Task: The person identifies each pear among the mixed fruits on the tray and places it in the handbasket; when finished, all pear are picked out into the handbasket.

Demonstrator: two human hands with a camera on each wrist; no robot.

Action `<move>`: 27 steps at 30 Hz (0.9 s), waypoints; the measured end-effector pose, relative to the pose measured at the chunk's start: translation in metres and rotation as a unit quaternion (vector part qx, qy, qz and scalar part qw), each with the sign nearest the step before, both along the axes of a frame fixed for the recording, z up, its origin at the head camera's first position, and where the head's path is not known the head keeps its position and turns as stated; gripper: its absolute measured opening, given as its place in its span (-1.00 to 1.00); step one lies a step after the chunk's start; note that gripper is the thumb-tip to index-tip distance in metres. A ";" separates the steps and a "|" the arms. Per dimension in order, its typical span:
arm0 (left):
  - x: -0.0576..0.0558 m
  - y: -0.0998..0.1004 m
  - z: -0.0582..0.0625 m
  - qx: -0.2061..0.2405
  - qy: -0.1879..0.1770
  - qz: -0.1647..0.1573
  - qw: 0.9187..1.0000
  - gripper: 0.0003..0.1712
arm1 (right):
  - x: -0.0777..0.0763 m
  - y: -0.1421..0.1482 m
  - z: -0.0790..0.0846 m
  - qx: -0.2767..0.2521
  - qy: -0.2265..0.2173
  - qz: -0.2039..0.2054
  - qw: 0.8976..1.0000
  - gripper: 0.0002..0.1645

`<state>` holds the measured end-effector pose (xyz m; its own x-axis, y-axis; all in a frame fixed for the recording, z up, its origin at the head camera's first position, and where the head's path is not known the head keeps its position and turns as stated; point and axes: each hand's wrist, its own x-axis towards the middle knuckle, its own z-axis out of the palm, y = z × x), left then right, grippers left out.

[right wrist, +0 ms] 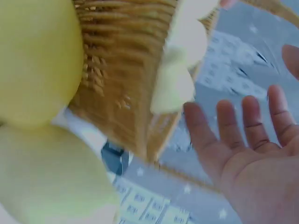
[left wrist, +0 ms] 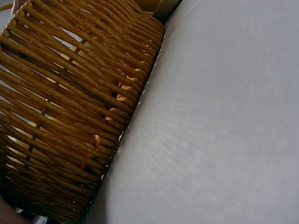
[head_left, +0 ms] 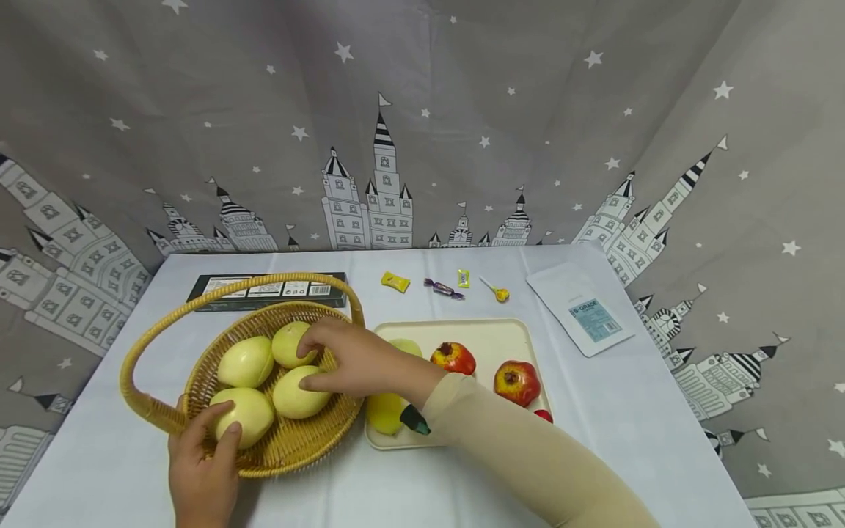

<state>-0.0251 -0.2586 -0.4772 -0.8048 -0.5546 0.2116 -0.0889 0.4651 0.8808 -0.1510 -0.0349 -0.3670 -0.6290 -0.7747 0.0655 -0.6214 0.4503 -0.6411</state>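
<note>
Right hand (head_left: 353,361) reaching into the round woven wicker basket with an arched handle (head_left: 165,419), its fingers (right wrist: 233,128) straight and slightly spread, their tips touching two of the four pale yellow oval fruits (head_left: 300,394) lying inside. Left hand (head_left: 201,469) at the basket's near rim, fingers curled over the nearest pale fruit (head_left: 246,414) and the rim. Just behind the right wrist, a cream rectangular plastic tray (head_left: 491,334) bearing two red pomegranates (head_left: 517,382).
</note>
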 end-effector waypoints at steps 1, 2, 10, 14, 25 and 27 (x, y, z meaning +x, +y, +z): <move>0.000 0.000 0.000 0.004 0.002 -0.002 1.000 -0.68 | 0.000 0.009 0.002 -0.022 -0.007 -0.003 1.000 -0.61; 0.000 0.000 0.000 0.006 0.003 -0.004 1.000 -0.68 | 0.000 0.017 0.003 -0.043 -0.015 -0.008 0.999 -0.64; 0.000 0.000 0.000 0.012 0.004 -0.007 1.000 -0.67 | -0.004 0.072 -0.023 -0.208 -0.117 -0.112 0.965 -0.72; 0.000 -0.002 -0.002 0.013 0.005 -0.005 1.000 -0.67 | -0.005 0.082 -0.043 -0.215 -0.105 -0.159 0.958 -0.59; -0.001 0.001 -0.003 0.023 0.015 -0.011 1.000 -0.67 | 0.002 0.082 -0.079 -0.127 -0.041 -0.223 0.966 -0.36; -0.001 0.001 -0.003 0.018 0.018 -0.010 1.000 -0.67 | 0.003 0.081 -0.082 -0.118 -0.035 -0.225 0.967 -0.35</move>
<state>-0.0262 -0.2578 -0.4803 -0.8081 -0.5460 0.2210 -0.0468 0.4336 0.8999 -0.1479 0.0459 -0.4485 -0.9077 -0.3912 0.1519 -0.3485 0.5011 -0.7921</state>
